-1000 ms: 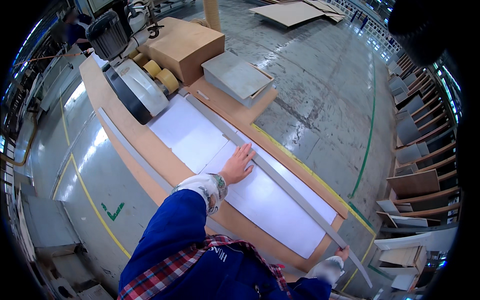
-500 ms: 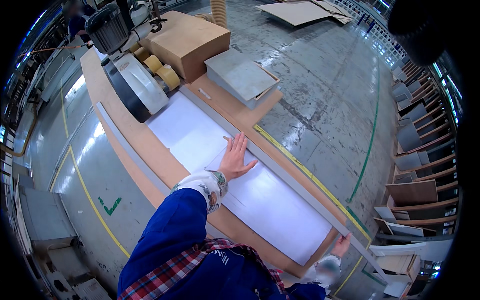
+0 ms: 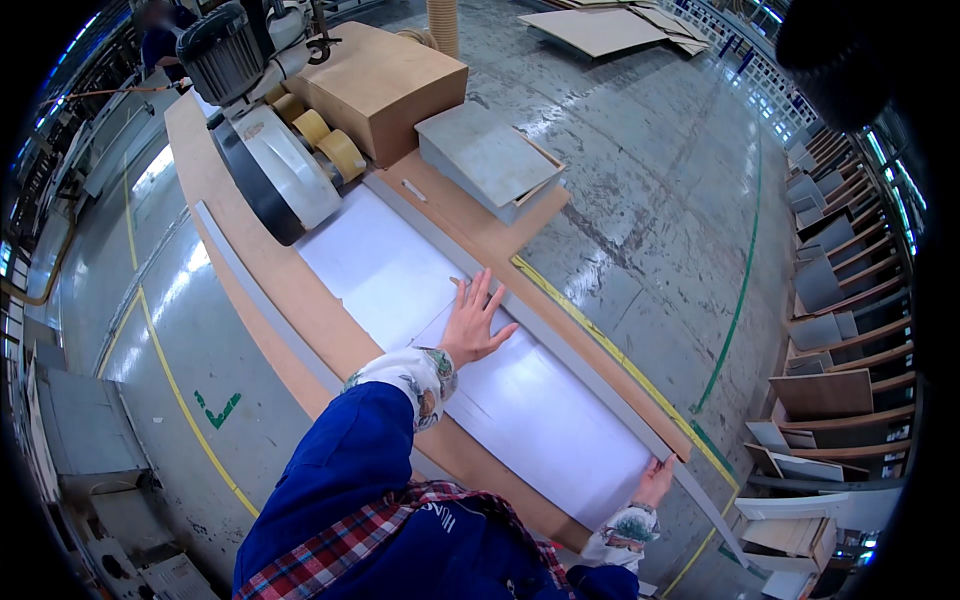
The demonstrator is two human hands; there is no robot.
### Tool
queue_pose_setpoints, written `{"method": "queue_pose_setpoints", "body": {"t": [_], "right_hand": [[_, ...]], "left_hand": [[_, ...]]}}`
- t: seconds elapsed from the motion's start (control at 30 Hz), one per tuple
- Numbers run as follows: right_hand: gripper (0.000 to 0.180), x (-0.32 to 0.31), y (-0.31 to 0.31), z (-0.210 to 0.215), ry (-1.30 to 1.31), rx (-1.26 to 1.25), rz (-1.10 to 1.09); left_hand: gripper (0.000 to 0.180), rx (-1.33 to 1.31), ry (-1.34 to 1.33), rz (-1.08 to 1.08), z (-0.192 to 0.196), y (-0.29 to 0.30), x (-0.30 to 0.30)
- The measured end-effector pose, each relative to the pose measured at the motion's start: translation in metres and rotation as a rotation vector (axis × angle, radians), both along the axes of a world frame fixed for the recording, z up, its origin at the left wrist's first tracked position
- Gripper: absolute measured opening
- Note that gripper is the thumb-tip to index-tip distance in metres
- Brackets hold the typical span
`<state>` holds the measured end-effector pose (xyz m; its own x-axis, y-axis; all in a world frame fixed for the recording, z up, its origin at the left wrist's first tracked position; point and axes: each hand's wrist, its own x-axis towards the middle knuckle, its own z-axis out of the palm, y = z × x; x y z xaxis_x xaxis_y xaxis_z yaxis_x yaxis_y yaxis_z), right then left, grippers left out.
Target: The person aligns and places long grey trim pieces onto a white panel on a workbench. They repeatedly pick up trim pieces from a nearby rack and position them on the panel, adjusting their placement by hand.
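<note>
A long thin grey strip (image 3: 585, 372) lies along the far edge of a bright white sheet (image 3: 560, 420) on the workbench. Its right end sticks out past the bench corner, over the floor. My left hand (image 3: 475, 325) lies with fingers spread, the fingertips touching the strip near its middle. At the bench's right end, my right hand (image 3: 655, 482) has its fingers closed on the strip, part of the grip being hidden. Up the bench from my left hand stands a machine (image 3: 285, 165) with a grey motor and yellow rollers, over the strip's far end.
A brown box (image 3: 400, 85) and a grey shallow box (image 3: 485, 160) stand behind the strip. A second grey strip (image 3: 255, 285) lies along the bench's near side. Racks with panels (image 3: 825, 395) line the right, flat boards (image 3: 595, 30) lie beyond, and a person (image 3: 160, 45) is at the far left.
My right hand has moved leftward and slightly up, toward the bench corner. The strip's overhanging end has swung a little left. My left hand stays nearly in place, its fingers more spread.
</note>
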<state>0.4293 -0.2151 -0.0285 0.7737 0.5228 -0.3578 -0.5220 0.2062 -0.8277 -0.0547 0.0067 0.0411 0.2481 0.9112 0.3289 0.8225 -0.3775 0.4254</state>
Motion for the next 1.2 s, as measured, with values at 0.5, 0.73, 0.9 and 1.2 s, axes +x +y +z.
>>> {"method": "queue_pose_setpoints", "body": {"t": [0.5, 0.73, 0.9, 1.2], "right_hand": [[0.031, -0.026, 0.034, -0.034, 0.021, 0.054, 0.186], [0.027, -0.092, 0.056, -0.001, -0.078, -0.143, 0.159], [0.024, -0.12, 0.062, 0.027, -0.183, -0.354, 0.307], [0.015, -0.28, 0.013, 0.051, -0.742, -0.236, 1.191]], "left_hand": [[0.069, 0.011, -0.012, -0.009, 0.004, -0.004, 0.007], [0.069, 0.005, -0.025, 0.009, 0.004, -0.008, 0.007], [0.068, 0.005, -0.047, 0.01, 0.002, -0.007, 0.008], [0.062, 0.132, -0.1, -0.014, -0.001, -0.016, 0.009]]}}
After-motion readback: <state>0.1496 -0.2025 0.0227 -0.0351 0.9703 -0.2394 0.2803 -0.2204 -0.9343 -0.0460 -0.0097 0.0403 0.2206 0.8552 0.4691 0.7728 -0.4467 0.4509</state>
